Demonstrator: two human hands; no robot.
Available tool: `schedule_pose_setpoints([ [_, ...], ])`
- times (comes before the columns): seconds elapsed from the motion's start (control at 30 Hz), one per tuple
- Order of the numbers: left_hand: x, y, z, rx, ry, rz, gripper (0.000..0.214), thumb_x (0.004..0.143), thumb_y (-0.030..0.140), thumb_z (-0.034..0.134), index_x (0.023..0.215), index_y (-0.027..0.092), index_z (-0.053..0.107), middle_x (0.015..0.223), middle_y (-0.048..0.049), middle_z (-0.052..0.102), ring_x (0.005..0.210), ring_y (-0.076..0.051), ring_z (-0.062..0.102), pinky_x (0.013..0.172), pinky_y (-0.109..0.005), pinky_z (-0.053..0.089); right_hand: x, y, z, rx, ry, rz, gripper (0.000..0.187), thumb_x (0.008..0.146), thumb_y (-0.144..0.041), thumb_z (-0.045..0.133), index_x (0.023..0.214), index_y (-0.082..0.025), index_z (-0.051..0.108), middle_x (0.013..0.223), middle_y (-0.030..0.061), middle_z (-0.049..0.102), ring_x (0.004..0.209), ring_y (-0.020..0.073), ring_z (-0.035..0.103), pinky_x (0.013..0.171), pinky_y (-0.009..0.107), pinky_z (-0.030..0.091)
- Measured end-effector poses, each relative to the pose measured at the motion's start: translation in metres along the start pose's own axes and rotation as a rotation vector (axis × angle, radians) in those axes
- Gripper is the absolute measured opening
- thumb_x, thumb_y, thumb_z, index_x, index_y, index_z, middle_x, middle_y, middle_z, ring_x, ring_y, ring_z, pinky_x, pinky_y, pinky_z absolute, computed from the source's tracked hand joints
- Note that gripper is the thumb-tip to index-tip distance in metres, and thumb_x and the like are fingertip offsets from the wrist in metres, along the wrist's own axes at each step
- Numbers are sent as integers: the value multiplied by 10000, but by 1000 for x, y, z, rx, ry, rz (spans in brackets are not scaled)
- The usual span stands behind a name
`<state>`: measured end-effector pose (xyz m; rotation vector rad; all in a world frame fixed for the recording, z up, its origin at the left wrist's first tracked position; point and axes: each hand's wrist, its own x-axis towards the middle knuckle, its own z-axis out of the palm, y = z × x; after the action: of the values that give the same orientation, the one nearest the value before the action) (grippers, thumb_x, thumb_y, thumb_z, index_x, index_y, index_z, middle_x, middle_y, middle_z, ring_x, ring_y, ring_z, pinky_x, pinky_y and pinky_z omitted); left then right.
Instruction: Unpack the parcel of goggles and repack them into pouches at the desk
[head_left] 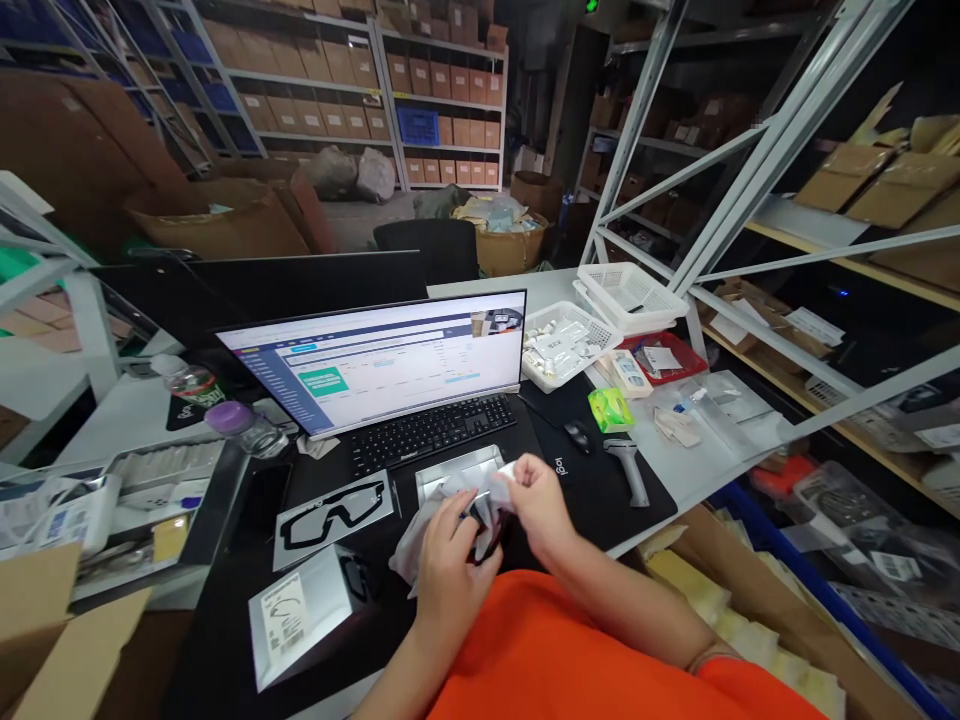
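Observation:
Both hands are on a thin grey-white wrapping [416,548], a soft pouch or sheet, above the front of the dark desk mat. My left hand [454,555] wraps its fingers around the lower part. My right hand [538,500] pinches its upper edge. Something dark shows in the folds between the hands, mostly hidden. Just behind lies an open silver tray-like box part [461,470]. Left of my hands are a flat panel with a black goggle-shaped print [334,515] and a silver box [304,615] with a label, lying on the mat.
A monitor [390,360] and keyboard [435,432] stand behind. Rightward are a mouse [577,436], a barcode scanner [627,472], a green packet [610,409] and white baskets [570,345]. A purple-capped bottle [247,430] stands left; an open carton [52,640] is at front left.

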<state>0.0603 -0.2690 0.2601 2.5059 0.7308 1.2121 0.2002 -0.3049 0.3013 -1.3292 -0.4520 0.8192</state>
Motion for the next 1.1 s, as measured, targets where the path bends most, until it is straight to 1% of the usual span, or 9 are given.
schedule_pose_setpoints([
  [0.1, -1, -6, 8, -15, 164, -62, 76, 897, 119, 594, 875, 191, 579, 1134, -143, 708, 1232, -315, 637, 1007, -526, 569, -29, 18, 13, -168, -12, -143, 380, 633, -326, 764, 550, -230, 406, 575, -50, 420, 602, 126, 400, 602, 274, 367],
  [0.2, 3, -4, 9, -47, 242, -51, 72, 916, 106, 578, 912, 177, 589, 1221, -167, 693, 1275, -310, 620, 1041, -517, 556, -36, 14, 20, -216, 19, -271, 426, 641, -329, 777, 499, -224, 389, 614, -24, 433, 650, 143, 419, 647, 292, 384],
  [0.3, 9, 3, 7, -1, 263, 32, 160, 895, 127, 644, 1048, 162, 615, 1206, -169, 701, 1199, -298, 667, 1051, -525, 558, -13, -7, 22, -40, 5, -140, 511, 619, -416, 805, 544, -241, 330, 571, -57, 383, 561, 114, 355, 556, 271, 344],
  [0.43, 12, 3, 3, 110, 222, 144, 143, 876, 112, 672, 950, 187, 575, 1052, -128, 732, 1098, -291, 710, 1057, -560, 548, 12, -22, 27, 149, 0, 31, 575, 604, -482, 794, 622, -255, 266, 551, -87, 333, 533, 96, 299, 511, 243, 282],
  [0.53, 14, -6, 1, 197, 213, 112, 97, 907, 150, 639, 976, 175, 575, 993, -132, 738, 1084, -312, 713, 1059, -604, 526, -2, -4, 30, -22, 24, -86, 527, 652, -435, 772, 606, -252, 280, 574, -78, 314, 562, 107, 298, 532, 257, 299],
  [0.63, 13, -12, 2, 214, 282, 44, 135, 941, 138, 548, 1064, 171, 591, 994, -124, 735, 1039, -277, 722, 1026, -545, 566, -21, 14, 32, -188, 53, -241, 542, 653, -386, 779, 540, -242, 268, 586, -57, 321, 603, 120, 320, 582, 275, 333],
  [0.87, 7, -5, 0, 191, 189, 186, 154, 877, 128, 674, 1004, 155, 590, 992, -139, 732, 1041, -288, 715, 1035, -520, 565, 15, -15, 36, 202, -27, 119, 674, 545, -441, 829, 624, -258, 185, 549, -103, 252, 523, 73, 216, 468, 227, 203],
  [0.97, 9, -5, -1, 238, 156, 181, 97, 896, 142, 647, 966, 159, 582, 978, -142, 736, 1027, -301, 722, 1023, -543, 563, 11, -8, 37, 125, 52, 30, 633, 575, -428, 817, 628, -258, 210, 579, -98, 245, 547, 80, 213, 482, 232, 214],
  [1.1, 4, -11, 4, 300, 275, 113, 84, 916, 133, 602, 992, 168, 598, 933, -127, 735, 968, -294, 740, 944, -508, 609, -18, 20, 34, -168, 121, -195, 601, 639, -445, 807, 553, -247, 247, 571, -80, 241, 569, 99, 228, 523, 259, 261],
])
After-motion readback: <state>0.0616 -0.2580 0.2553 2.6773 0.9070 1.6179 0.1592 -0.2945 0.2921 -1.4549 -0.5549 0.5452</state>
